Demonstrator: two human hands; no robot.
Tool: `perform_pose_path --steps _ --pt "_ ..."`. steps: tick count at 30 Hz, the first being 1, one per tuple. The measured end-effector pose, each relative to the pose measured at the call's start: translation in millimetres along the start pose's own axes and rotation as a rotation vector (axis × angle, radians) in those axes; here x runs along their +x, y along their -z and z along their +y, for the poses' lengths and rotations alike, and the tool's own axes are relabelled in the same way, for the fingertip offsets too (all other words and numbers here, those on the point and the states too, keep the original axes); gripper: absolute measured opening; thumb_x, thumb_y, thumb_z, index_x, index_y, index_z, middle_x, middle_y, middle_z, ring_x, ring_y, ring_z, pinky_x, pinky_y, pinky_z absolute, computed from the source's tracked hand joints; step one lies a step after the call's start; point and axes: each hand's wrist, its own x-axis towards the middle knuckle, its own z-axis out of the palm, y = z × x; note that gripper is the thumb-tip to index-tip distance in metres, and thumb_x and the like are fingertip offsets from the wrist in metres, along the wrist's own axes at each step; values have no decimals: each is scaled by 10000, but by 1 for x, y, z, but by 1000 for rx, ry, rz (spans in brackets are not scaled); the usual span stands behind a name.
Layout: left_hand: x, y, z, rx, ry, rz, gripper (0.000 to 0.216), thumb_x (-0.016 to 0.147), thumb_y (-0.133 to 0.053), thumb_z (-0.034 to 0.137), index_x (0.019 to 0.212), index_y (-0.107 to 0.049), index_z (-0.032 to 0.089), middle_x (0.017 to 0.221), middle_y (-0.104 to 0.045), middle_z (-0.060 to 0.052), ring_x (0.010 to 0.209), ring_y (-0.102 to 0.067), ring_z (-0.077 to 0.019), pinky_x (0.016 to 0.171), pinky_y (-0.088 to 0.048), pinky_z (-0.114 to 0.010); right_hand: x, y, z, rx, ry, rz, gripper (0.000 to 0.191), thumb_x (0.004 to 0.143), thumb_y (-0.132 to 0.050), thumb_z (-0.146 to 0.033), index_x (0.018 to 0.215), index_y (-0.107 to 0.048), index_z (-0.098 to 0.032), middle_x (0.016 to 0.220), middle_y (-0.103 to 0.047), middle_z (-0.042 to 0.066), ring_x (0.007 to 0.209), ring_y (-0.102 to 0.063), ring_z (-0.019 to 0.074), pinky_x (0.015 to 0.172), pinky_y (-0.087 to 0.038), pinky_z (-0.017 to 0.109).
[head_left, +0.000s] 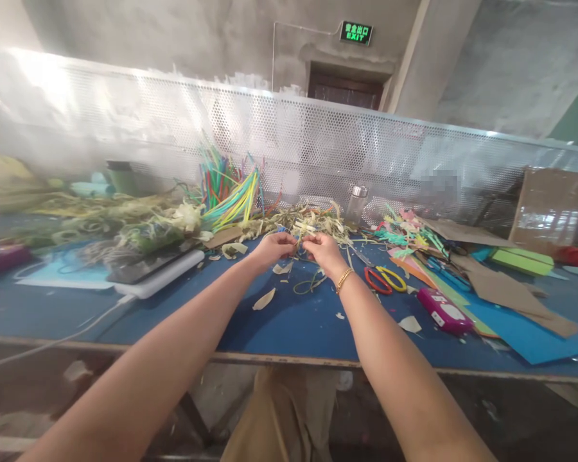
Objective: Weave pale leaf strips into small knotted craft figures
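Note:
My left hand [275, 250] and my right hand [324, 253] are close together above the middle of the blue table. The fingers of both are drawn into a pinch. What lies between them is too small and blurred to make out. Just beyond the fingertips is a heap of pale dried husk strips [313, 221]. A thin green cord [308, 284] lies in a loop below the hands. To the right of my right hand rest scissors [385, 280] with one red and one yellow handle. A loose dried husk piece [264, 299] lies nearer to me.
Colourful pipe cleaners [231, 192] stand in a bunch behind on the left. A white power bank or similar flat device [168, 276] with a cable lies left. A pink box [444, 311], blue paper [534, 327] and cardboard [505, 285] cover the right. A perforated metal panel [289, 135] bounds the back.

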Motion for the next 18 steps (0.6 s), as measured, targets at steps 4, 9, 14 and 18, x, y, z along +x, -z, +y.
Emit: perform_pose_path --steps 4,9,14,18 --pt "-3 -2 2 -20 75 -59 130 607 -719 231 688 -641 167 609 -605 -13 542 -522 -104 487 -348 -212 2 2 0 40 -45 23 170 606 -630 -271 749 -646 -181 646 -586 -33 571 -510 101 525 -443 223" --pt "-4 -6 4 -129 128 -92 191 619 -751 300 675 -628 165 656 -625 -34 608 -568 -121 503 -362 -215 0 0 -1 73 -52 -30 157 616 -656 -282 735 -643 -182 639 -599 -26 567 -520 97 513 -435 210" --pt "0 -3 0 -130 106 -46 208 639 -749 304 625 -594 166 608 -598 -22 535 -512 -100 488 -338 -223 1 0 3 44 -32 -85 174 635 -694 -293 769 -659 -187 711 -645 -6 622 -559 117 539 -461 231" --pt "2 1 -1 -55 92 -27 214 641 -760 315 631 -608 164 597 -596 -20 501 -469 -84 468 -293 -229 6 4 8 -42 18 -58 145 677 -673 -258 797 -675 -177 749 -662 12 660 -576 125 565 -462 235"
